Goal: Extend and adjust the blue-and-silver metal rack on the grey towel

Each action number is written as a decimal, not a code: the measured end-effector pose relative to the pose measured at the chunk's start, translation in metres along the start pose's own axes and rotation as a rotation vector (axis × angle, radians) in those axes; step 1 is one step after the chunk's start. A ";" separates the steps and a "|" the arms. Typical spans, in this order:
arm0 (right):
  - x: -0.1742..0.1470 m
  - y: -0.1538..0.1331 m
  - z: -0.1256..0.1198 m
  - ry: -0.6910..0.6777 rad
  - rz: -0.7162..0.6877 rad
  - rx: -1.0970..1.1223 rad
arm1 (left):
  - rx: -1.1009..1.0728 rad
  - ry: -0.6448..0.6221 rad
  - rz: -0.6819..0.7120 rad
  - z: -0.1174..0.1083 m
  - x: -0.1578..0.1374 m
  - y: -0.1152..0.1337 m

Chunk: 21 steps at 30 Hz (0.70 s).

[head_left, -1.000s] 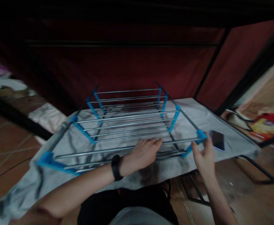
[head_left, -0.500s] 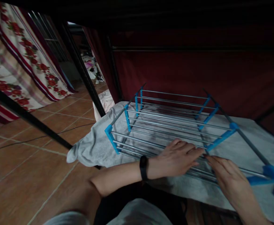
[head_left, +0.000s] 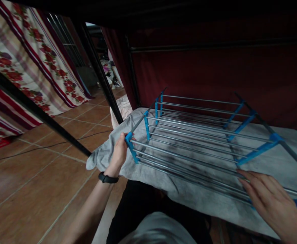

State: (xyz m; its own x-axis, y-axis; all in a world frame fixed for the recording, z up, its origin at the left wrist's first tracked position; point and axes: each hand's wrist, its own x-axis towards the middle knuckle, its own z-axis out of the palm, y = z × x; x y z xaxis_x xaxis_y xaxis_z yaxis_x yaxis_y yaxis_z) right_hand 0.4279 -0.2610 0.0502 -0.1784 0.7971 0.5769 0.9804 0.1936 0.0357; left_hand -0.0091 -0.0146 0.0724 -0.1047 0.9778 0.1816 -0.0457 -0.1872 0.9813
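left hand [head_left: 119, 152] clamped on blue plastic corner joint [head_left: 128, 136] | right hand [head_left: 270, 196] at long silver metal rod [head_left: 189, 158], cannot tell if clamped | blue-jointed metal rack [head_left: 209, 129] on grey cloth [head_left: 102, 157]

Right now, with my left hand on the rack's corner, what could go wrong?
The rack might slip or drag, because it rests on loose, wrinkled cloth. The left hand grips the blue corner, so fingers could perhaps get pinched if that joint moves.
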 end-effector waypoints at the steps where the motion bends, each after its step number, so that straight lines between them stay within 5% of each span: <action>1: 0.001 0.000 0.001 0.000 -0.008 -0.009 | -0.082 -0.037 -0.039 0.003 0.002 -0.003; 14: 0.003 0.011 0.007 0.014 -0.040 -0.096 | -0.122 0.116 -0.051 0.017 0.008 -0.007; 21: 0.005 0.009 0.005 0.017 -0.064 -0.099 | -0.033 0.088 0.015 0.019 0.005 -0.007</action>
State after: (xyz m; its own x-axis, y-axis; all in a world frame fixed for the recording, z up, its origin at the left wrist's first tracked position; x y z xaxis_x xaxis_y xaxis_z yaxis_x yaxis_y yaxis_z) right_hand 0.4353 -0.2524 0.0492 -0.2407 0.7746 0.5849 0.9706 0.1862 0.1527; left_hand 0.0099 -0.0066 0.0681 -0.1925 0.9630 0.1884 -0.0762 -0.2060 0.9756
